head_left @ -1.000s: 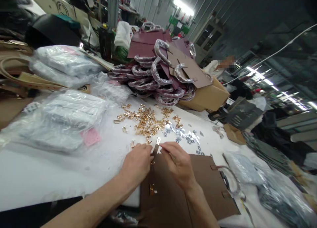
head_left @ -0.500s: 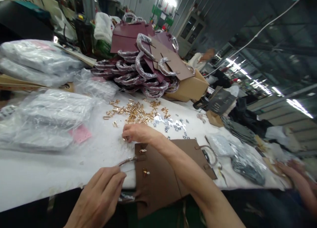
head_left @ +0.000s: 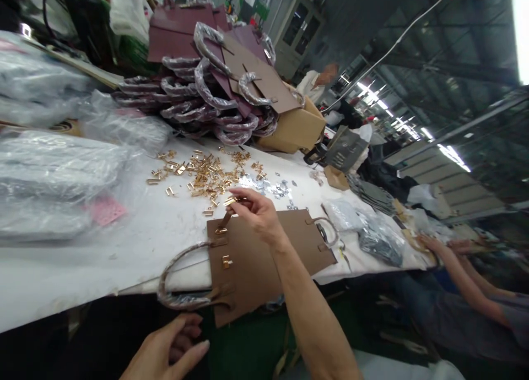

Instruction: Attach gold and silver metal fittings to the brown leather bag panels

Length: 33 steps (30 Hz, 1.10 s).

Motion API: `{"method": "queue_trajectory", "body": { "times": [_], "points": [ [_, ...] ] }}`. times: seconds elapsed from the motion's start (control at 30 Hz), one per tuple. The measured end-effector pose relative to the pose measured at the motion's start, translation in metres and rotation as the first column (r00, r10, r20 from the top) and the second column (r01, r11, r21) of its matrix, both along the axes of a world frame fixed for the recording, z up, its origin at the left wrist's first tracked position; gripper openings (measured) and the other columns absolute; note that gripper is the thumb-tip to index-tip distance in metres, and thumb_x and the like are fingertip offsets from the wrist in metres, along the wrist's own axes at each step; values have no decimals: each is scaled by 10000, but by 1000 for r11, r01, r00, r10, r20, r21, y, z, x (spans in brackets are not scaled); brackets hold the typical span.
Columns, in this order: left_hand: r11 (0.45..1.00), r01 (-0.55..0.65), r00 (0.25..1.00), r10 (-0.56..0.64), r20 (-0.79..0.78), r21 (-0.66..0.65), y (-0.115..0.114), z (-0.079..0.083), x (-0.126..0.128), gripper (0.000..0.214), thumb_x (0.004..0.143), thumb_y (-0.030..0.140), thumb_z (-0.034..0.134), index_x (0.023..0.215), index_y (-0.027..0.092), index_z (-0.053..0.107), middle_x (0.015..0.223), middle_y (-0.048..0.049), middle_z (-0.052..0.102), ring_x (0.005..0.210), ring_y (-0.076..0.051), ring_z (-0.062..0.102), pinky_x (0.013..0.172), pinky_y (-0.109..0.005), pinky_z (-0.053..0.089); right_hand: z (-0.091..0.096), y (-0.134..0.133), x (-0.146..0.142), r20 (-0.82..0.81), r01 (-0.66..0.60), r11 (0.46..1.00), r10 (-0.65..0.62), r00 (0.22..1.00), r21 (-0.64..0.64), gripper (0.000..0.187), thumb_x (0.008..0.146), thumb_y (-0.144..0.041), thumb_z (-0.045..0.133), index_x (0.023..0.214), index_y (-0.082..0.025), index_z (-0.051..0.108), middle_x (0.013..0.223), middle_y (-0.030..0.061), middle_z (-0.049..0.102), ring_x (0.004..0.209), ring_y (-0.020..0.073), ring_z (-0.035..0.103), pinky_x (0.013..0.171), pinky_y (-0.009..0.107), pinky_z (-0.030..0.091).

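brown bag lies flat on the white counter, its lower corner projecting past the near edge. one gold clasp is seated on the bag; a gold fitting sits at the base of the strap near the upper corner. the clasp is judged to be in place; the strap end is partly hidden by the fingers, so its completion cannot be confirmed. right hand: thumb and fingers pinched together on a gold piece at the strap end; whether piece and strap are joined cannot be told. left hand: fingers apart, nothing visibly held, below the wrapped handle, which loops out across the counter edge. many loose gold fittings and silver plates lie beyond the bag, apparently unused. lateral room for moving lies to the left, between the bag and the plastic-wrapped packs. farther back, the maroon bag pile and cardboard box bound the reach. to the right, a co-worker's hands are at the same counter.
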<state>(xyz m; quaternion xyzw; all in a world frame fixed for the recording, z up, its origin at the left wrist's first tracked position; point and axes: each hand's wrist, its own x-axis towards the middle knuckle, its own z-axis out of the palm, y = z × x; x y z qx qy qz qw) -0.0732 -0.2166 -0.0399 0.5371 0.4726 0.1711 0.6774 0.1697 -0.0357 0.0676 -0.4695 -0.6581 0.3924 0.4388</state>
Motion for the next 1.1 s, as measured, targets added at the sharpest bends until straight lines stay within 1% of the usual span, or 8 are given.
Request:
{"method": "queue_trajectory", "body": {
  "times": [0.1, 0.2, 0.37, 0.53, 0.67, 0.8, 1.0, 1.1],
  "points": [
    [982, -20, 986, 50, 157, -188, 5, 10, 26, 556, 798, 641, 730, 1168, 227, 750, 1151, -109, 795, 1042, -316, 756, 925, -421, 621, -6, -49, 18, -144, 143, 986, -154, 978, -86, 182, 891, -327, 751, 1012, -194, 728, 998, 41, 739, 835, 155, 759, 790, 307, 659],
    [954, -79, 967, 143, 210, -289, 15, 24, 46, 600, 843, 667, 675, 1171, 169, 739, 1176, -142, 784, 969, -297, 769, 867, -410, 627, -17, -91, 29, -140, 224, 959, -249, 958, -173, 193, 878, -338, 785, 999, -198, 731, 941, 38, 761, 817, 162, 749, 784, 301, 648],
    [959, -261, 955, 273, 113, -113, 46, 45, 52, 539, 901, 619, 614, 1169, 156, 685, 1217, -140, 757, 840, -245, 773, 759, -360, 634, -35, -127, 28, -27, 290, 937, -301, 953, -195, 170, 910, -337, 758, 1006, -196, 759, 1023, 72, 779, 953, 187, 734, 863, 313, 612],
    [935, -354, 932, 350, 98, 26, 74, 48, 50, 493, 873, 498, 676, 1251, 201, 566, 1060, -84, 757, 818, -241, 777, 781, -389, 656, -47, -126, 15, 60, 357, 931, -353, 934, -74, 84, 882, -292, 785, 916, -217, 804, 1039, 52, 690, 840, 127, 639, 735, 228, 538],
    [901, -426, 889, 433, 148, -79, 79, 48, 54, 669, 857, 470, 719, 1409, 221, 433, 1058, -69, 746, 758, -212, 779, 743, -377, 668, -54, -117, 5, -34, 319, 934, -329, 944, -160, 134, 908, -321, 752, 947, -193, 767, 919, 35, 681, 781, 125, 652, 690, 220, 539],
    [861, -455, 867, 487, 108, -228, 84, 53, 58, 608, 826, 517, 773, 1280, 185, 544, 1093, -119, 760, 740, -219, 788, 719, -360, 678, -67, -108, 0, -182, 219, 935, -276, 944, -280, 198, 907, -362, 737, 980, -185, 686, 943, 37, 709, 769, 143, 719, 722, 254, 607],
    [817, -575, 812, 576, 96, -35, 72, 44, 60, 666, 761, 481, 846, 1276, 213, 518, 1388, -171, 655, 798, -228, 798, 792, -401, 679, -82, -101, 2, -214, 162, 912, -256, 943, -377, 187, 903, -332, 745, 1032, -198, 721, 886, 21, 747, 768, 132, 723, 744, 236, 607],
    [826, -564, 821, 561, 110, 2, 63, 36, 64, 643, 771, 449, 829, 1299, 214, 545, 1330, -136, 680, 913, -249, 792, 901, -423, 654, -82, -101, 3, -212, 148, 909, -245, 946, -389, 179, 905, -330, 745, 1031, -201, 739, 941, 30, 745, 799, 142, 737, 774, 251, 620]
  ]
}}
